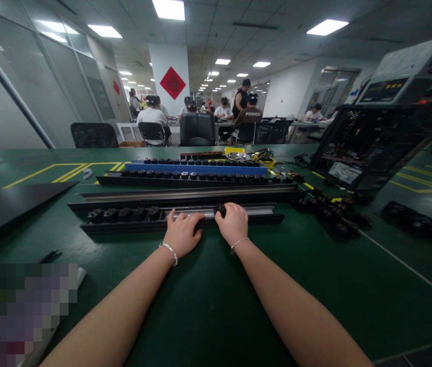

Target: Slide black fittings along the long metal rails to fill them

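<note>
Across the table in front of me lies a long black channel rail (262,219) with a silvery inside. Several round black socket modules (126,214) sit in a row in its left part. My left hand (183,233) rests on the rail's near edge, right of that row, fingers spread and holding nothing I can see. Between the thumb and fingers of my right hand (235,224) is a single black socket module (219,209), at the rail right of its middle. Whether it touches the rail bed is hidden by the hand.
Behind it lie another black rail (193,195), a socket-filled rail (155,177) and a blue rail (196,167). Loose black modules (338,216) are heaped at right, near an open black machine casing (376,142). A dark panel (13,204) lies left. People sit at tables beyond.
</note>
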A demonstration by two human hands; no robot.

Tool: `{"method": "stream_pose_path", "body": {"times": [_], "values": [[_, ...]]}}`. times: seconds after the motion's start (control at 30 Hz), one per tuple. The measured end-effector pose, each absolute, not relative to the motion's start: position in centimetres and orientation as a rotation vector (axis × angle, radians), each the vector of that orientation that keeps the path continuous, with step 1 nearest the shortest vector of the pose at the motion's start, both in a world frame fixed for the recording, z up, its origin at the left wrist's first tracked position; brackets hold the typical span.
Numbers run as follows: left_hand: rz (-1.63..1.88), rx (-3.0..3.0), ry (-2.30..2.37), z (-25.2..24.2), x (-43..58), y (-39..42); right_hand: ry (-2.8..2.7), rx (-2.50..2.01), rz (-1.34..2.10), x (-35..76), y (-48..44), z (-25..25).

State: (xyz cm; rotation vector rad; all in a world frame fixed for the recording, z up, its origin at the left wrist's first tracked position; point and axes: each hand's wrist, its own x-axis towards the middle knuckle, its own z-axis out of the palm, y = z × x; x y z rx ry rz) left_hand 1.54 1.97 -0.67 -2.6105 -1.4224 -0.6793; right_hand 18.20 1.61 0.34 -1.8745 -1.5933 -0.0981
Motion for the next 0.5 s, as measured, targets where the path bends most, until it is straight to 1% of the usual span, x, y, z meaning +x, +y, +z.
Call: {"method": "stream_pose_path", "body": {"times": [0.5], "values": [[-0.677,-2.605,-1.417,-0.77,1.49,2.05,-1.555,-1.889,-0.121,19.1,1.58,0.19]]}}
